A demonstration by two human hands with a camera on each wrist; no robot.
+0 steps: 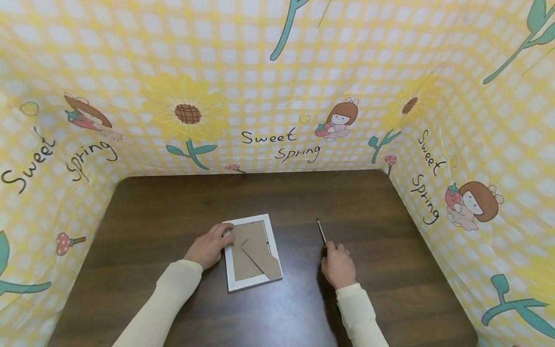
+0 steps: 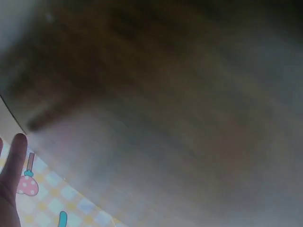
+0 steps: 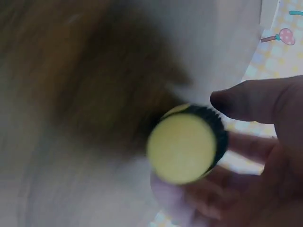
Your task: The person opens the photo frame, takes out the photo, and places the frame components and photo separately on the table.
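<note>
A white picture frame (image 1: 231, 270) lies back up on the dark wooden table, its brown backing board (image 1: 249, 260) showing. A brown stand flap (image 1: 265, 262) slants across the board, and its lower end overlaps the frame's bottom right corner. My left hand (image 1: 210, 246) grips the frame by its upper left edge. To the right of the frame, my right hand (image 1: 339, 266) holds a screwdriver (image 1: 321, 232) by the handle, its slim metal shaft pointing away from me. The handle's round yellow end (image 3: 182, 149) and black ridged side show in the right wrist view.
The brown table (image 1: 295, 193) has rounded far corners. Behind it and along both sides hangs a yellow checked cloth (image 1: 260, 86) printed with sunflowers and lettering. Much of both wrist views is blurred.
</note>
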